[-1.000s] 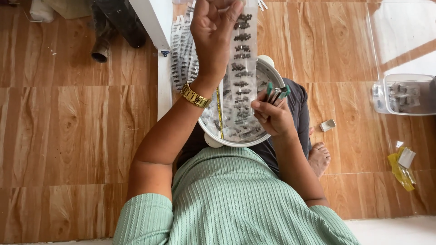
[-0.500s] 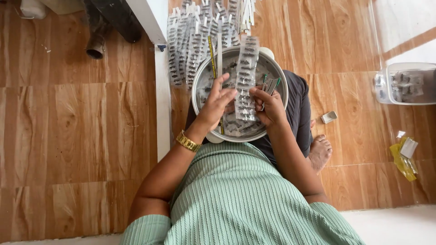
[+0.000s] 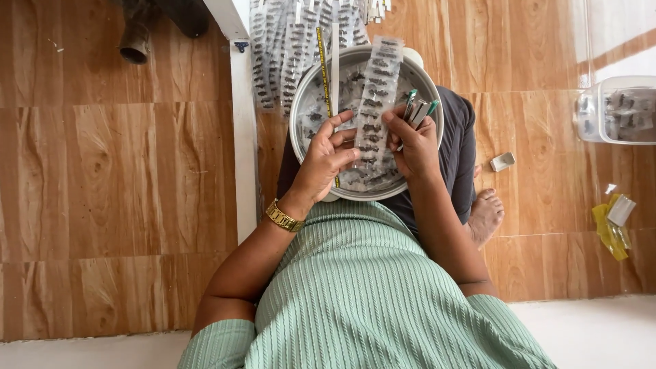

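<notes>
Wood-grain floor tiles [image 3: 123, 171] fill the left of the view, with a dark pipe end [image 3: 134, 46] lying near the top edge; a white upright strip [image 3: 240, 130] runs down beside them; just right of it, rows of clear packet strips [image 3: 287, 48] with small dark items lie spread on the floor above a round metal bowl [image 3: 301, 102] that rests on the person's lap; a yellow measuring tape [image 3: 323, 68] hangs across the bowl's left part; the left hand [image 3: 326, 158], a gold watch [image 3: 283, 217] at its wrist, pinches the left edge of a long clear packet strip [image 3: 374, 89] held upright over the bowl; the right hand [image 3: 412, 142] grips that strip's right edge with thumb and fingertips while its other fingers are closed round a green-tipped stapler-like tool [image 3: 418, 111]; further right a bare foot [image 3: 486, 215] rests on the floor, a small silver box [image 3: 503, 161] near it; a clear plastic tub [image 3: 615, 109] of packets stands at the right edge, yellow wrappers [image 3: 610, 229] below it.
</notes>
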